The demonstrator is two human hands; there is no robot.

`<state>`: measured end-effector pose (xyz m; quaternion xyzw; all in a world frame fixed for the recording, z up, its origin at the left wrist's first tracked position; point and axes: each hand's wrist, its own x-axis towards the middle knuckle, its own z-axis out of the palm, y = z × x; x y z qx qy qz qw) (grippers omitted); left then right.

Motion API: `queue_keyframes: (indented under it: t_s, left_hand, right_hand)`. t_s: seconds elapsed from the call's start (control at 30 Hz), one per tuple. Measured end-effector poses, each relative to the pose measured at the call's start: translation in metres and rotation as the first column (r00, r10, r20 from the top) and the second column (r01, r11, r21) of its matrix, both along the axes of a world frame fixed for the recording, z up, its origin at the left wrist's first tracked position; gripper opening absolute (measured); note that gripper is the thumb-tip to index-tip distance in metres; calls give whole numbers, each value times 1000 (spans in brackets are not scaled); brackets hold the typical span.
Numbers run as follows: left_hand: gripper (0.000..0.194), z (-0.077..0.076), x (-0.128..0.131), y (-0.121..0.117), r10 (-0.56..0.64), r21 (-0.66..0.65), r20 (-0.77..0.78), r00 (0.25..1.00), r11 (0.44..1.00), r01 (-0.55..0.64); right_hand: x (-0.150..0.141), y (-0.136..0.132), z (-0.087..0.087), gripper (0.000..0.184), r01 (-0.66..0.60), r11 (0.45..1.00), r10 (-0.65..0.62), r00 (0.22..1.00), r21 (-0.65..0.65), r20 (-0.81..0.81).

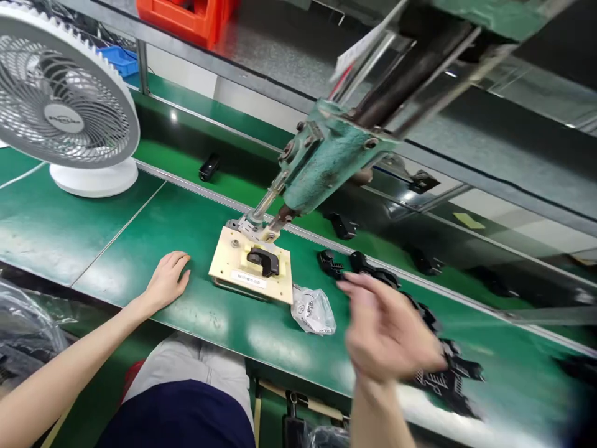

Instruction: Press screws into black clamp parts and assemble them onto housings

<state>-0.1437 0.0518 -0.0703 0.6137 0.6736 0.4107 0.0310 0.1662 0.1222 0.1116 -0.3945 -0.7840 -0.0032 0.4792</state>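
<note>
My left hand [168, 279] lies on the green tabletop near its front edge, fingers stretched out and holding nothing. To its right, a cream-coloured fixture plate [219, 264] with a paper label carries a black curved plastic part [263, 259] in its nest. Over the plate leans a green-painted press [333, 162], its lower end close to the fixture's back edge. My right hand [387, 330], blurred, is raised over the table with thumb and forefinger drawn together; whatever is between them cannot be made out. Just beyond its fingertips lies a small black part [330, 264].
A crumpled clear plastic bag [313, 310] sits right of the fixture. More black parts [448, 386] are piled beyond my right hand. Behind the table's metal rail, a green conveyor carries spaced black pieces [342, 225]. A white fan [93, 177] stands at left; a shelf with an orange bin [180, 22] hangs above.
</note>
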Motion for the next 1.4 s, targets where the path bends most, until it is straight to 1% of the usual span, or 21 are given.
queue_keyframes:
  t_s: [0.13,0.23,0.37,0.47,0.5,0.53,0.6,0.67,0.7,0.77,0.87,0.93,0.97,1.0,1.03,1.07,1.13,1.17,1.2,1.3,1.4]
  left_hand:
    - [22,0,0,0,-19,11,42,999,1000,19]
    - [21,2,-3,-1,-27,6,96,995,1000,27]
    - [21,12,6,-6,-30,12,217,976,1000,28]
    - [22,33,33,-16,-68,1,381,922,997,73]
    - [23,43,45,-20,-91,-10,508,856,994,112]
    - [24,54,56,-24,-106,-14,702,704,987,162]
    - [36,77,77,-31,-91,24,959,267,969,246]
    - [51,94,91,-35,-68,75,997,-36,955,287]
    - [57,100,96,-36,-61,93,992,-110,948,304]
    - [65,104,103,-39,-55,108,985,-163,934,339]
    - [64,99,111,-44,-98,122,991,-87,934,337]
    - [62,93,117,-45,-163,143,985,49,949,281]
    - [62,91,120,-46,-196,159,971,135,956,245]
    - [62,89,123,-46,-227,179,948,225,960,215]
    - [62,87,125,-46,-255,201,914,317,960,194]
    - [62,85,128,-47,-283,225,866,413,957,185]
    - [63,83,132,-50,-359,262,706,610,933,245]
    - [64,83,133,-53,-410,269,591,695,912,309]
    - [66,84,132,-56,-460,271,460,759,887,373]
    - [72,88,122,-63,-510,283,136,849,842,460]
    - [73,88,94,-50,-392,348,43,919,868,354]
  right_hand:
    - [-40,62,-50,45,-105,941,221,910,-322,351]
    - [-47,85,-70,44,-136,899,325,845,-417,425]
    - [-41,94,-42,43,-166,880,366,834,-444,413]
    - [-36,73,-14,45,-290,883,428,819,-368,383]
    - [-34,61,-10,45,-354,878,461,809,-322,365]
    - [-34,47,-9,44,-416,869,490,800,-267,347]
    - [-32,18,-20,42,-498,856,514,788,-140,339]
    - [-30,-7,-41,44,-514,858,479,798,1,366]
    - [-28,-17,-54,47,-503,862,446,813,64,375]
    - [-26,-33,-80,54,-452,879,381,856,150,349]
    - [-29,-55,-112,67,-357,922,332,927,147,174]
    - [-35,-70,-123,69,-256,967,252,959,-15,-131]
    - [-39,-78,-125,64,-245,954,175,925,-176,-337]
    - [-43,-86,-125,55,-307,880,72,841,-363,-537]
    - [-47,-92,-123,44,-446,731,-50,719,-516,-693]
    - [-51,-97,-119,37,-620,529,-175,589,-580,-789]
    - [-56,-104,-109,42,-873,147,-371,387,-465,-844]
    - [-57,-104,-103,44,-924,49,-447,319,-379,-836]
    - [-58,-104,-97,43,-947,25,-506,264,-320,-821]
    - [-56,-96,-88,30,-943,158,-556,160,-293,-816]
    - [-47,-86,-90,31,-907,247,-445,207,-342,-871]
